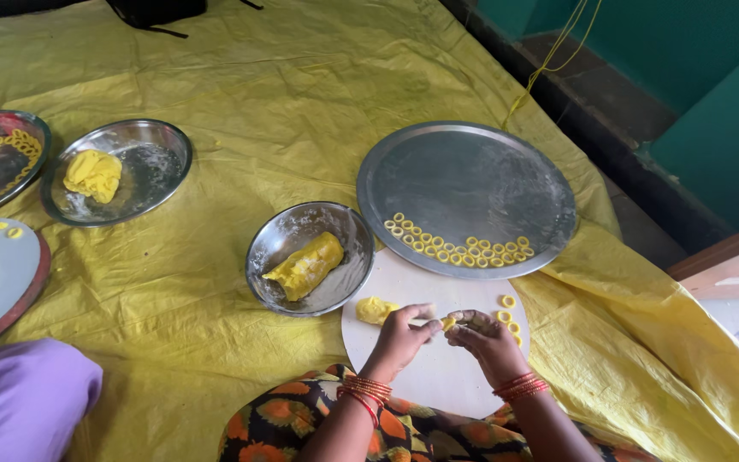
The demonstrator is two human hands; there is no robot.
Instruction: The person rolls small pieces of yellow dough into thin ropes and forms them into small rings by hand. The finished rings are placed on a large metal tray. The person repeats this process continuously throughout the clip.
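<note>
Floor covered by a wrinkled yellow sheet (241,94); green wall (712,103) along its far right edge. Round white board (438,376) at the near edge, under both hands. Left hand (401,338) and right hand (489,342) each pinch one small dough piece (447,322) between them; its shape is hidden by fingertips. Steel tray (472,180) with dough rings (459,248) beyond the board. Plates at the left edge cut off.
</note>
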